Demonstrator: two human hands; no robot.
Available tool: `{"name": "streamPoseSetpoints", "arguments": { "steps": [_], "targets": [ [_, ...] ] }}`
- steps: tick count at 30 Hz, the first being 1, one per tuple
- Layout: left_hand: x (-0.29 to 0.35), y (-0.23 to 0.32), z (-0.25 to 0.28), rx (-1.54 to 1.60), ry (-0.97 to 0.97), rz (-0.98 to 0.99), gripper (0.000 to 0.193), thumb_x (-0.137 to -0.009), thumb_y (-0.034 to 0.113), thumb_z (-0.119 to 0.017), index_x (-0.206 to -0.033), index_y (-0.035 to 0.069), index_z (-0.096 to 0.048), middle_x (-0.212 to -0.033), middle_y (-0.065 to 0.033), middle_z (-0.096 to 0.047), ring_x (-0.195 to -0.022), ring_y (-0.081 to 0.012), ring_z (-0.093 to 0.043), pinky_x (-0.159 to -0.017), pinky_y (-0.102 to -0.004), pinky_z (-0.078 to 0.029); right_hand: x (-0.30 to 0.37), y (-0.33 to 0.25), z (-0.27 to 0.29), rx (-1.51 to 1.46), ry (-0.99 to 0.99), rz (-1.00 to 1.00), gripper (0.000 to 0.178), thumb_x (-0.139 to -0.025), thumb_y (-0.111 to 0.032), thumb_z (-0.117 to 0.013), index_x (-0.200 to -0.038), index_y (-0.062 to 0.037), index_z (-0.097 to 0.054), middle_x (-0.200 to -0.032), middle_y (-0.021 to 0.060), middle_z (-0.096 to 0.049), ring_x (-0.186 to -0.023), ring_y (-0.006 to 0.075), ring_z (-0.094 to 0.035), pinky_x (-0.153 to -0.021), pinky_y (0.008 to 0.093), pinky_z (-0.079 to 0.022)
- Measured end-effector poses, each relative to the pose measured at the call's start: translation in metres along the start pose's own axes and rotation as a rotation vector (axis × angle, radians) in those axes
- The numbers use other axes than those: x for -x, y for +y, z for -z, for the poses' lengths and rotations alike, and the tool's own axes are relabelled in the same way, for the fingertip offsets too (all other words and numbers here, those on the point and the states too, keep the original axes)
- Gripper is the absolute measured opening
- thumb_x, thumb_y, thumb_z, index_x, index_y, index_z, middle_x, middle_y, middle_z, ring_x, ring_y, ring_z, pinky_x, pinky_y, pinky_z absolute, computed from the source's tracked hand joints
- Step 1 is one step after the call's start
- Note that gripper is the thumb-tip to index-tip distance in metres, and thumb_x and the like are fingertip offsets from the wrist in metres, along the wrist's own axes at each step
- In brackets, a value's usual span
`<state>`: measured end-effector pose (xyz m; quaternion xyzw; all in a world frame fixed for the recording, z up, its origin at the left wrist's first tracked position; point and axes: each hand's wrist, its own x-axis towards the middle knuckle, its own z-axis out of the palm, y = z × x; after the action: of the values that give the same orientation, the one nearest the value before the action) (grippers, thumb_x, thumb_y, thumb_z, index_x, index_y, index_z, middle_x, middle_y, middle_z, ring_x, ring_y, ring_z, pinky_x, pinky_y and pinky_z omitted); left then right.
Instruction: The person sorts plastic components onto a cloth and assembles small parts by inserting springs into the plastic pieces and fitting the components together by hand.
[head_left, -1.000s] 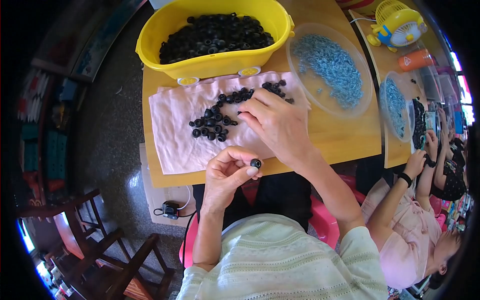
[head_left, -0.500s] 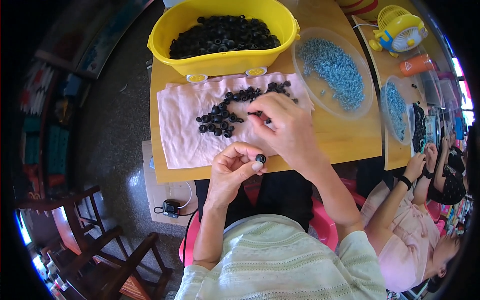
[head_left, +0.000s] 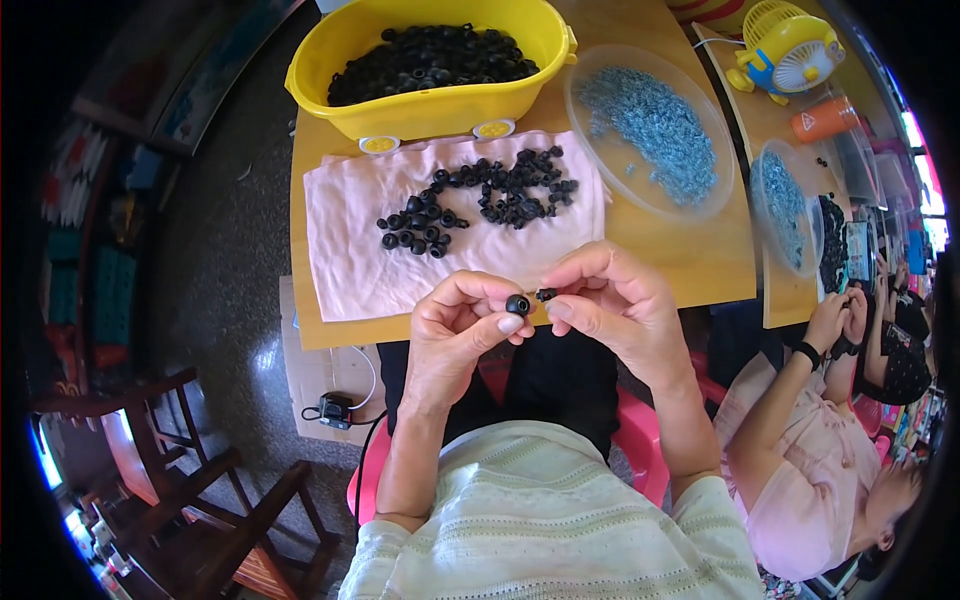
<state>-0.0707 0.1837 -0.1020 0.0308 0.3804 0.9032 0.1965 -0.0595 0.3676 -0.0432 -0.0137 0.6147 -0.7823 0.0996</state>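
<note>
My left hand [head_left: 452, 325] is closed in a pinch on a round black part [head_left: 517, 305] with a hole in its end, the hole turned toward the right. Just right of it, a smaller black piece [head_left: 545, 295] is pinched between the thumb and fingers of my right hand [head_left: 630, 310]. A narrow gap separates the two pieces in front of the table edge. On the pink cloth [head_left: 345, 255] beyond, several round black parts [head_left: 417, 245] lie to the left. Many smaller black pieces [head_left: 522, 210] are scattered to their right.
A yellow wheeled tub [head_left: 430, 112] full of black parts stands at the back. Right of the cloth lies a clear round tray [head_left: 600, 165] of small blue pieces [head_left: 655, 125]. Beyond are a yellow fan [head_left: 775, 50], an orange cup [head_left: 824, 119] and a co-worker's hands [head_left: 838, 318].
My right hand has come back from the black pieces on the cloth with a small one in its fingers, and now faces my left hand. The left hand keeps its round part.
</note>
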Motion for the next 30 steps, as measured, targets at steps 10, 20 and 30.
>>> {"name": "streamPoseSetpoints", "arguments": {
  "steps": [10,20,30],
  "targets": [
    [0.004,0.004,-0.008,0.021,-0.044,-0.001,0.022,-0.08,-0.006,-0.071,-0.099,-0.003,-0.06,-0.092,-0.013,-0.067,-0.079,-0.0166,-0.067,-0.069,-0.0266,-0.057,0.003,-0.011,0.001,0.223,-0.077,0.181,0.015,-0.085,0.004,-0.065,-0.1,0.0028,-0.066,-0.096,0.009,-0.065,-0.082,0.0133,-0.066,-0.069,0.0231,-0.054],
    [0.005,0.004,-0.004,-0.03,-0.08,-0.018,0.021,-0.079,-0.005,-0.071,-0.097,-0.004,-0.061,-0.096,-0.0137,-0.066,-0.08,-0.0173,-0.067,-0.071,-0.0279,-0.056,-0.003,-0.019,-0.001,0.613,-0.128,0.4,0.016,-0.079,0.003,-0.071,-0.095,-0.0001,-0.069,-0.09,0.0089,-0.066,-0.078,0.0133,-0.065,-0.064,0.0228,-0.053],
    [0.003,0.002,-0.005,0.251,-0.113,0.195,0.017,-0.081,0.001,-0.071,-0.095,0.001,-0.062,-0.097,-0.012,-0.065,-0.088,-0.0198,-0.065,-0.079,-0.031,-0.054,-0.001,-0.008,0.001,0.52,-0.09,0.377,0.022,-0.079,0.001,-0.072,-0.1,-0.0017,-0.067,-0.089,0.0079,-0.063,-0.075,0.0145,-0.065,-0.061,0.0244,-0.052]
  ]
}}
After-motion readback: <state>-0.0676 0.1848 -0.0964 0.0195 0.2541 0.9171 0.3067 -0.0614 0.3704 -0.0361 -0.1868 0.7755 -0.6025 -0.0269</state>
